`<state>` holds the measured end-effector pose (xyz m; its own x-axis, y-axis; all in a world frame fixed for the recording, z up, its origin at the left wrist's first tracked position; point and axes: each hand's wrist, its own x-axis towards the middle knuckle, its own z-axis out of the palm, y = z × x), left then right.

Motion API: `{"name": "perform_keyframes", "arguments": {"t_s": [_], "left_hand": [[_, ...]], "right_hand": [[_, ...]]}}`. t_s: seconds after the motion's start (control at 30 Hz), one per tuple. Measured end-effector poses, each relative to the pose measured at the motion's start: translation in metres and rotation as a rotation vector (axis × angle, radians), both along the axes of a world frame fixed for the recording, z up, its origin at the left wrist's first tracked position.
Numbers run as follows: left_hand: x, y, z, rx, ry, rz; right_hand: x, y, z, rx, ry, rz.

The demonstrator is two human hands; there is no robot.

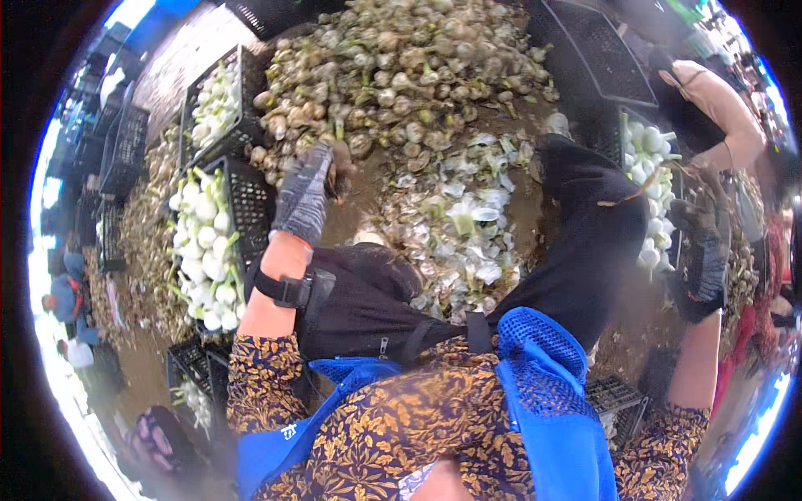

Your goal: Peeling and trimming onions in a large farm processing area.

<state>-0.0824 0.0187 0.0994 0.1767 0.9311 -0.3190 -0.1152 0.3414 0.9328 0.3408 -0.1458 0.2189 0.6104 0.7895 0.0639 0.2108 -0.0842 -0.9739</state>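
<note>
The left hand (305, 188), in a grey glove, was found at the near edge of a heap of unpeeled bulbs (409, 75) lying on the ground; whether its fingers had closed on one could not be told. The right hand (706, 238), also gloved, was beside the white bulbs (652, 159) at the right; its grip was blurred and could not be determined. Pale loose skins (472, 217) lay between the legs. In this inspector's judgement, each bulb would be light and firm, its dry skin flaky and prone to slip; hold was best taken around the body, clear of the stem.
</note>
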Motion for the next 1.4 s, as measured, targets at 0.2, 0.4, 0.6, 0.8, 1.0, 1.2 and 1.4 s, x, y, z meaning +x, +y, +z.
{"name": "perform_keyframes", "arguments": {"t_s": [0.2, 0.4, 0.6, 0.8, 1.0, 1.2, 1.4], "left_hand": [[-0.043, 0.012, 0.014, 0.411, 0.284, 0.121], [-0.046, 0.017, 0.020, 0.497, 0.607, 0.027], [-0.031, 0.041, 0.030, 0.610, 0.716, -0.167], [-0.010, 0.116, -0.081, 0.536, 1.173, -0.461], [0.060, 0.043, -0.238, -0.300, 1.087, -0.309], [0.111, -0.085, -0.282, -0.230, 1.216, -0.811], [0.124, -0.148, -0.274, -0.326, 0.468, -1.290]], "right_hand": [[-0.010, 0.044, 0.014, 0.024, -0.064, 0.231], [-0.006, 0.124, 0.014, -0.077, -0.262, 0.600], [0.011, 0.251, -0.147, -0.749, -0.664, 0.683], [0.036, 0.255, -0.364, -0.996, -0.842, 0.275], [-0.058, 0.212, -0.436, -0.952, -0.546, 0.317], [-0.200, 0.137, -0.410, -1.030, -1.082, 1.063], [-0.172, 0.038, -0.349, -1.070, -1.004, 1.337]]}}
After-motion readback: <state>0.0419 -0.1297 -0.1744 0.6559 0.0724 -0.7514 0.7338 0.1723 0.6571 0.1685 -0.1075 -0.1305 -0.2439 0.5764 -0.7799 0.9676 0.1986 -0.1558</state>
